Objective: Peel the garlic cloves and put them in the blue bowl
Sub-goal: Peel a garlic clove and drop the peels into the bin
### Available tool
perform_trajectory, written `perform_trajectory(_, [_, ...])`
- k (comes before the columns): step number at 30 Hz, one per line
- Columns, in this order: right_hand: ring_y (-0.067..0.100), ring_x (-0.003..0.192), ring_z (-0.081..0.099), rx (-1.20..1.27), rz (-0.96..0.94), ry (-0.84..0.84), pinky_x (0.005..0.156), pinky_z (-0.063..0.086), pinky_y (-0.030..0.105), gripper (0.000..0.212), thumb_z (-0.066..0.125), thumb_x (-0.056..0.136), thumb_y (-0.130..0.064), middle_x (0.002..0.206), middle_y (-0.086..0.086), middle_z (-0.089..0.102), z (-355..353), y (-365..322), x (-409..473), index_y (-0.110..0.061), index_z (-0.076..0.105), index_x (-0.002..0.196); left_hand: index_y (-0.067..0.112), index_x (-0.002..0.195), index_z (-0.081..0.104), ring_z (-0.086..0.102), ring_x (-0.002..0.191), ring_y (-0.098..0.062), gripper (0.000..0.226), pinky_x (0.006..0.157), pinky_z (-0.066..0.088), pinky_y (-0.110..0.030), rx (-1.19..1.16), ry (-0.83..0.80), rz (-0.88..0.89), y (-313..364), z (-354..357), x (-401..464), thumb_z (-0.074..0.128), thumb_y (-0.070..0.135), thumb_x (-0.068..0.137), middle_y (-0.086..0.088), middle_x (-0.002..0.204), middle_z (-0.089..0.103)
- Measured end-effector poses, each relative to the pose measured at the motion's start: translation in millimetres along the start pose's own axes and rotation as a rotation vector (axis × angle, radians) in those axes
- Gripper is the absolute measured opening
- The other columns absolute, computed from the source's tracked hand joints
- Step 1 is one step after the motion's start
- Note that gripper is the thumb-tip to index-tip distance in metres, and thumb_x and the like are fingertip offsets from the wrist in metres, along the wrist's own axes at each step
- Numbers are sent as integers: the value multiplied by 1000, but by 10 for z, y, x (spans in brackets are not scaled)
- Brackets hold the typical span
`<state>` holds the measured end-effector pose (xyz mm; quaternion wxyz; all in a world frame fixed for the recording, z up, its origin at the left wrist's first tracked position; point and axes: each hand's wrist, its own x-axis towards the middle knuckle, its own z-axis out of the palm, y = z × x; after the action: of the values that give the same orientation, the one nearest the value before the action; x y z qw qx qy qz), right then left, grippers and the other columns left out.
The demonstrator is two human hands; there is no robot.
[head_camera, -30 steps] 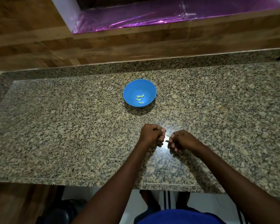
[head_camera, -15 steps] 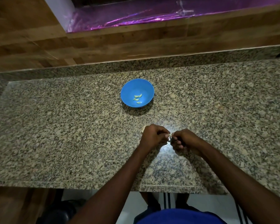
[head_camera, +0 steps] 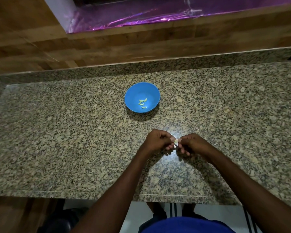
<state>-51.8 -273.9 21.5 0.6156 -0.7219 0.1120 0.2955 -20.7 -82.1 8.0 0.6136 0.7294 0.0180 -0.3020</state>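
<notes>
Both hands have closed together: left hand (head_camera: 158, 140) and right hand (head_camera: 192, 142) now pinch one garlic clove (head_camera: 175, 140) between them, peeling under way, blue bowl (head_camera: 133, 91) beyond the grip.

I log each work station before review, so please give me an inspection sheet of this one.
Surface: speckled granite countertop, glossy.
Job's things: round blue plastic bowl holds three pale peeled garlic cloves; another small pale garlic clove is between the hands.
Clutter: nothing seen.
Grippers: left hand and right hand both pinch the clove.
Cables: nothing seen.
Surroundings: wooden wall panelling, purple shiny foil sheet.
</notes>
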Motion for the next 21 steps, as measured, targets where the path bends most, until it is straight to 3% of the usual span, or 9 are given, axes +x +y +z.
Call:
perform_trajectory(3, [19, 42, 50, -13, -21, 54, 48, 35, 24, 36, 55, 98, -14, 54, 13, 62, -3, -22, 0, -1, 66, 66, 5, 86, 78, 69, 66, -30, 12, 65, 57, -34, 59, -13, 28, 10, 11, -16, 78, 17, 85, -22, 75, 73])
perform_trajectory(6, [19, 42, 50, -37, -49, 58, 48, 37, 24, 36, 55, 97, -12, 52, 13, 61, 14, -48, 7, 0, 66, 64, 11, 77, 79, 69, 59, -25, 6, 59, 55, -27, 148, 11, 42, 38, 20, -9, 76, 10, 83, -15, 68, 74])
perform_trajectory(12, [17, 49, 65, -36, -153, -12, 47, 45, 20, 34, 52, 102, -8, 68, 25, 69, -5, -13, -2, 13, 65, 79, -3, 80, 75, 65, 64, -31, 10, 62, 57, -35, 66, 71, -70, 64, 6, 11, 73, 5, 84, -28, 74, 71])
perform_trajectory(16, [13, 52, 66, -62, -207, -36, 48, 46, 20, 28, 55, 102, -7, 75, 25, 72, -35, 42, 23, 10, 70, 84, 11, 66, 72, 65, 50, -12, 17, 51, 49, -20, 229, 229, -30, -6, 6, -24, 83, 13, 79, -1, 57, 70])
perform_trajectory(21, [22, 59, 69, -61, -209, -44, 53, 48, 26, 27, 57, 101, -10, 79, 23, 74, -39, 105, 13, 4, 73, 85, 15, 67, 72, 73, 60, -17, 13, 59, 59, -31, 302, 295, -5, -83, 40, -52, 84, 11, 70, -2, 62, 72])
